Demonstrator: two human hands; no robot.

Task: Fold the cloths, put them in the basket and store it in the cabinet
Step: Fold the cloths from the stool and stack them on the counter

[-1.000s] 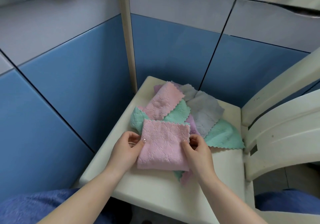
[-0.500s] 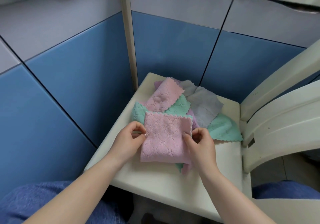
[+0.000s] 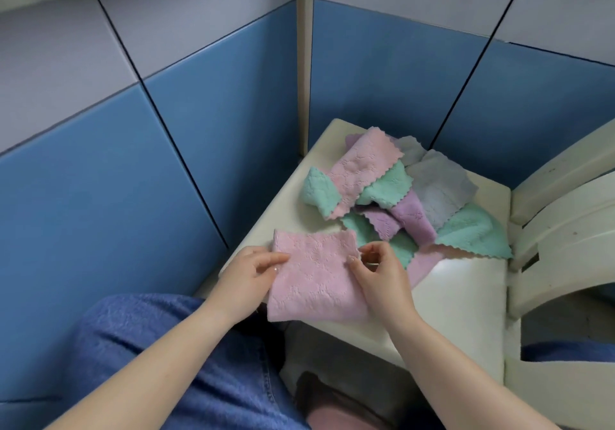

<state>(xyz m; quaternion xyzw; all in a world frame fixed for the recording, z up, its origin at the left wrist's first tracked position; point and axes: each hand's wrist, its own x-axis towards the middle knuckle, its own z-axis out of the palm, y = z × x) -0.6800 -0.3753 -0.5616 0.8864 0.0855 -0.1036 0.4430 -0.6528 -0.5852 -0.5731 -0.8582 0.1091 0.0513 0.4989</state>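
- Blue and grey cabinet panels (image 3: 206, 123) rise beyond both hands, meeting at a pale corner post (image 3: 304, 63).
- Under the hands sits a cream plastic chair seat (image 3: 462, 299), with the chair's backrest (image 3: 565, 216) off to the right of the right hand.
- Both hands grasp 1 folded pink cloth (image 3: 316, 278), which lies at the seat's near left edge, its near corner hanging slightly past the rim.
- Left hand (image 3: 248, 278): thumb and fingertips pinch the cloth's left edge, thumb resting on top of the fabric.
- Right hand (image 3: 379, 276): fingers curled, pinching the cloth's upper right corner.
- Beyond the right hand, a loose pile of cloths (image 3: 399, 196) lies unfolded on the far part of the seat, apart from the held cloth on its left side.
- Within that pile: a pink cloth (image 3: 364, 166) farthest from the hands, green cloths (image 3: 472, 233) on either side, purple ones (image 3: 411, 213) in the middle, a grey one (image 3: 436, 186) toward the backrest.
- Nearer than the hands, the person's blue denim legs (image 3: 159, 346) show below the left forearm.
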